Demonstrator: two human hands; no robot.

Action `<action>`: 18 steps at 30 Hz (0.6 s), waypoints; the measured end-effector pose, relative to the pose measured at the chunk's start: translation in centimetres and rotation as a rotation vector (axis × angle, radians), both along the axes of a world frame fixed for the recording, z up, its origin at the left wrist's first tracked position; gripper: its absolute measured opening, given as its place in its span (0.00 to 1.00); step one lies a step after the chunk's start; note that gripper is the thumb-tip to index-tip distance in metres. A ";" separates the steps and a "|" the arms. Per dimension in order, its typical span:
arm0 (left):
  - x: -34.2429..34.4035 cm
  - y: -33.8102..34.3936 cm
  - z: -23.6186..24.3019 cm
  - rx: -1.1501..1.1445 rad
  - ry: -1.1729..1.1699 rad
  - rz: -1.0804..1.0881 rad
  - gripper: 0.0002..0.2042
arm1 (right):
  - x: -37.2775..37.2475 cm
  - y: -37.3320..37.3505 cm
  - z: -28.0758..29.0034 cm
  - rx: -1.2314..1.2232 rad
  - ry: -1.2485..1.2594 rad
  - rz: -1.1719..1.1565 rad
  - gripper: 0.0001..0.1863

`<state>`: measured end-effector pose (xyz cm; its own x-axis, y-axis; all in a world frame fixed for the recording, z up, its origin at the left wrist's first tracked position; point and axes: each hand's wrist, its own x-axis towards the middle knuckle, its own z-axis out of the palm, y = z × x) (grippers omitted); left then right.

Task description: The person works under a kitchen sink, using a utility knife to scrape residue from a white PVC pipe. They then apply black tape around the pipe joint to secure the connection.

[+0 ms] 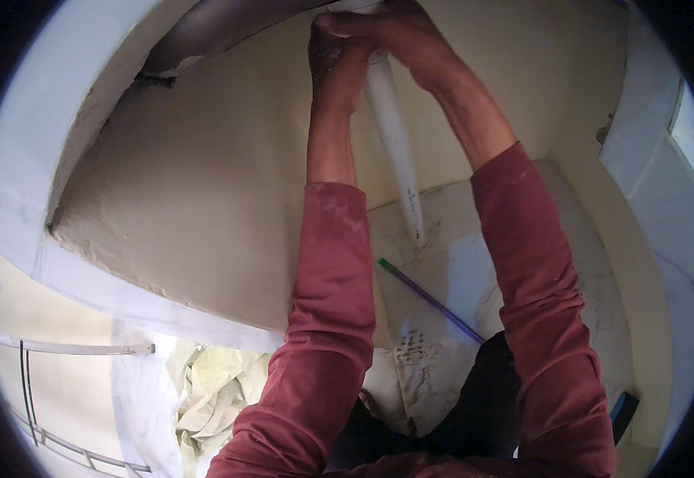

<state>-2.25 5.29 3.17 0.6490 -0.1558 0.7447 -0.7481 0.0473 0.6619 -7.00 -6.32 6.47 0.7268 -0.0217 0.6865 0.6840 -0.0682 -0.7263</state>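
Note:
A white plastic pipe [392, 135] stands nearly upright in front of me, its lower end on the floor tiles and its upper part among my fingers. My left hand [337, 65] is closed round the pipe near the top of the view. My right hand [401, 30] reaches over from the other side, its fingers lapping the left hand and closed at the same spot. The very top of the pipe, with a wider white part [355, 5], is partly hidden by my hands and cut off by the picture's edge.
A dark, curved underside [227, 30] hangs at the upper left beside a pale slab edge [96, 111]. On the tiled floor lies a thin purple stick [435, 304] with a green end. Crumpled yellowish sheeting [219, 390] and a metal rack [84, 348] are at lower left.

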 end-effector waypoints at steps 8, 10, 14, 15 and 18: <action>0.3 -0.8 -0.7 -0.145 0.019 -0.188 0.26 | 2.4 -2.1 -0.3 0.120 0.036 0.424 0.45; 0.2 -1.2 -0.5 -0.156 0.023 -0.183 0.26 | 4.0 -3.5 0.1 0.124 0.050 0.797 0.44; 0.0 -0.8 -0.4 -0.136 0.016 -0.135 0.27 | 2.9 -3.6 0.5 0.001 0.060 0.498 0.43; 0.1 -0.2 -0.4 -0.123 0.018 -0.123 0.27 | 1.7 -2.7 -0.2 0.014 0.028 0.299 0.43; 0.1 -0.3 -0.6 -0.067 0.026 -0.080 0.27 | 1.6 -0.8 -0.8 0.077 -0.242 -0.012 0.44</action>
<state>-2.13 4.99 2.59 0.6559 -0.1586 0.7380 -0.7226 0.1510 0.6746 -5.43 -7.08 5.64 0.5408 -0.0883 0.8365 0.8380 -0.0287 -0.5448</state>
